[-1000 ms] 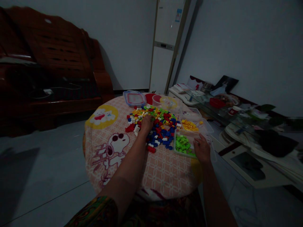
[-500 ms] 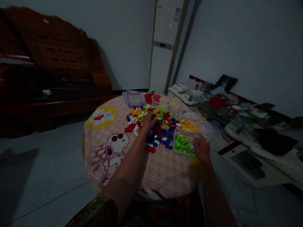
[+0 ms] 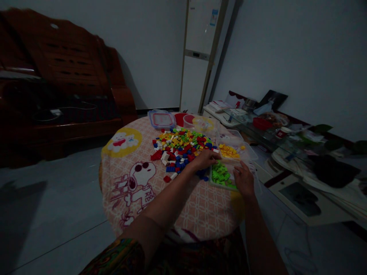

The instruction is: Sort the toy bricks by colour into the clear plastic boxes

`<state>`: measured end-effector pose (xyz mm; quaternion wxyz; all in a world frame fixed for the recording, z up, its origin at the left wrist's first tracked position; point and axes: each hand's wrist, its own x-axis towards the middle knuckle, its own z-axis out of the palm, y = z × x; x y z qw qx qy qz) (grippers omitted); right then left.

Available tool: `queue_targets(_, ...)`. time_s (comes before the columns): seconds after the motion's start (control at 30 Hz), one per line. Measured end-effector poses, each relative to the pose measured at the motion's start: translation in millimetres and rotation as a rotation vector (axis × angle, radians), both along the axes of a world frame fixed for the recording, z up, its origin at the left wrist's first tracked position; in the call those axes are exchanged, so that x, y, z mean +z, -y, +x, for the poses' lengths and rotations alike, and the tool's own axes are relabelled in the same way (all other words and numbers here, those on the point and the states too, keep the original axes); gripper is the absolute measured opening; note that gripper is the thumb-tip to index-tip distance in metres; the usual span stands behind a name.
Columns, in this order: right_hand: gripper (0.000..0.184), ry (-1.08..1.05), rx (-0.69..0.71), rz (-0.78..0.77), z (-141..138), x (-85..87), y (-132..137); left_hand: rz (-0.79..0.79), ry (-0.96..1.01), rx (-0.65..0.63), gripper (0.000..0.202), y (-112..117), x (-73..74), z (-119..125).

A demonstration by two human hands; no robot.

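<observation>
My left hand [image 3: 207, 159] reaches over the right side of the brick pile to the left rim of a clear plastic box [image 3: 211, 182]. Its fingers are drawn together, and what they hold, if anything, is too small to make out. Light green bricks [image 3: 220, 175] lie inside that box. At the box's right side, my right hand [image 3: 244, 178] has its fingers bent over the edge and seems to grip it. A mixed pile of toy bricks [image 3: 180, 143] in red, blue, yellow, white and green spreads over the table.
Behind the green bricks, another clear tray [image 3: 252, 152] holds yellow bricks [image 3: 229, 151]. A blue-rimmed lidded container [image 3: 162, 119], a red dish [image 3: 180, 119] and a clear round tub [image 3: 188, 121] stand at the back of the cloth-covered round table [image 3: 197, 214]. A cluttered glass-topped stand [image 3: 243, 126] is to the right.
My left hand has moved right, from the middle of the pile to the green bricks' box. Blue, white and red bricks at the pile's front now show. My right hand has stayed put.
</observation>
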<state>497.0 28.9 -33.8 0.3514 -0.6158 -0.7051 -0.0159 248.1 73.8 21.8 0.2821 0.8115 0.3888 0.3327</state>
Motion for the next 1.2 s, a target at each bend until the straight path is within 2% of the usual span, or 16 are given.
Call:
queue_targets(0.1,0.039,-0.010,0.004,0.010,-0.8,-0.5,0.1,0.019,-0.003,0.015,0.037,-0.7,-2.0,0.6)
queue_targets(0.2,0.038,-0.022,-0.002,0.021,-1.7,-0.2,0.7,0.044,-0.008,0.128,0.036,-4.8,0.6,-11.3)
queue_targets(0.33,0.038,-0.018,0.006,0.009,-1.7,1.0,1.0,0.035,-0.101,0.398,0.036,-12.9,3.6,-42.3)
queue_targets(0.47,0.037,-0.015,-0.002,-0.001,-1.4,1.8,0.9,-0.024,-0.259,0.716,0.038,-19.7,-0.3,-80.8)
queue_targets(0.57,0.037,-0.001,-0.002,-0.009,-1.1,1.8,0.9,-0.069,-0.357,0.844,0.037,-20.6,-4.4,-101.7)
queue_targets(0.67,0.038,0.018,-0.004,-0.013,-0.9,1.7,1.0,-0.101,-0.446,0.831,0.033,-19.3,-7.9,-106.2)
queue_targets(0.83,0.038,0.008,-0.012,-0.011,-0.8,1.9,1.8,-0.045,-0.504,0.706,0.035,-20.6,-15.7,-92.7)
queue_targets(1.0,0.039,0.012,-0.004,-0.020,0.6,0.8,0.9,-0.060,-0.482,0.746,0.036,-23.2,-20.6,-90.3)
queue_targets(1.2,0.039,-0.021,-0.003,-0.004,1.9,-1.7,-1.4,-0.129,-0.357,0.774,0.030,-22.3,-16.3,-92.5)
